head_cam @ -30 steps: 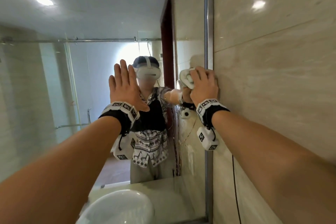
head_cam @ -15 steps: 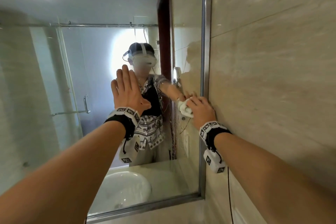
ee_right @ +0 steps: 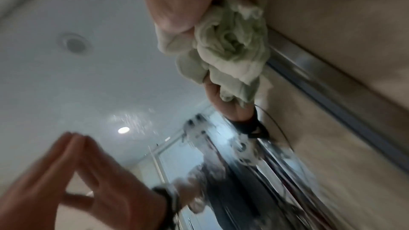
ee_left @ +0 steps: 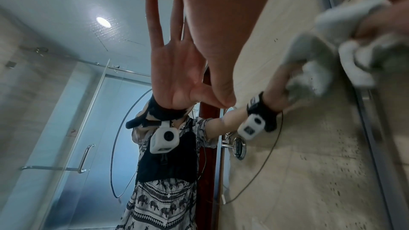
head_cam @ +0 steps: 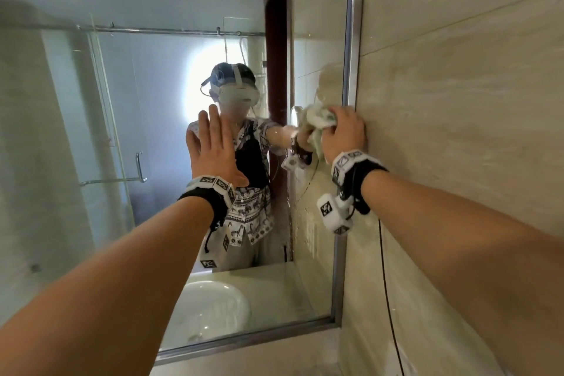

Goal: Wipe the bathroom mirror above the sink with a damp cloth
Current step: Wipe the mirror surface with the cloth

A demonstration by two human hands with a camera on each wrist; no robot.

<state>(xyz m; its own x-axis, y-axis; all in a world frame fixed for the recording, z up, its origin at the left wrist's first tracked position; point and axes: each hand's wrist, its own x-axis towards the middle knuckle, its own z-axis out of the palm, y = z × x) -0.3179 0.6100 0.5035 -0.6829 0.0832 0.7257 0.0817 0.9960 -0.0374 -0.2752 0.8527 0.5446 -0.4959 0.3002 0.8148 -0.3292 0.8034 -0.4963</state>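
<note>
Fingers [head_cam: 213,128] of the left hand [head_cam: 213,152]: straight, close together, laid flat against the mirror [head_cam: 152,94], holding nothing; the left wrist view shows fingertips meeting their own reflection on the glass. Fingers [head_cam: 341,119] of the right hand [head_cam: 343,134]: curled round a bunched pale green cloth [head_cam: 317,119], gripping it and pressing it to the glass. Cloth: crumpled into a wad, protruding to the left of and above the right fingers, touching the mirror just beside its right metal frame [head_cam: 351,40]; folds hang below the fist in the right wrist view [ee_right: 230,53]. Mirror: directly under both hands, extending well to the left of the left fingers; small droplets or specks on the glass below the right fingers. Frame: vertical strip just right of the right fingers, bottom strip far below both hands. Tiled wall [head_cam: 457,101]: beige, glossy, to the right of the right fingers, the edge of the right hand against it. Wristbands with marker patterns and small white camera cubes [head_cam: 332,214] on both wrists. Sink basin [head_cam: 210,308]: white, seen as a reflection, well below the left fingers.
</note>
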